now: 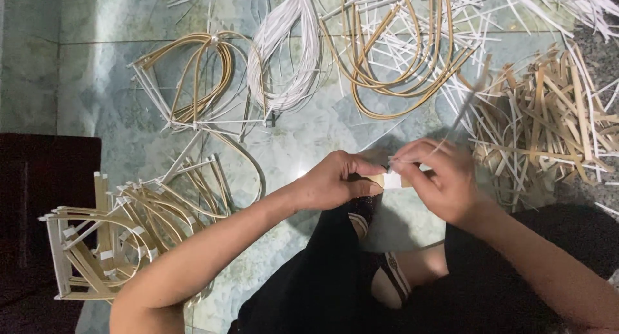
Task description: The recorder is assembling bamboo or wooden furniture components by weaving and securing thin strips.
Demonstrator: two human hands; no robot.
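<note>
Your left hand (335, 179) pinches the tan strip (380, 179) over your knee; your right hand (442, 179) closes on the white band (392, 180) wrapped round it, a thin white strand (461, 111) running up from the fingers. Left of the strip lies a heap of finished bound loops (122, 234); beyond it, coiled tan cane (400, 57) and white strips (284, 57) wait, so plenty seems left.
</note>
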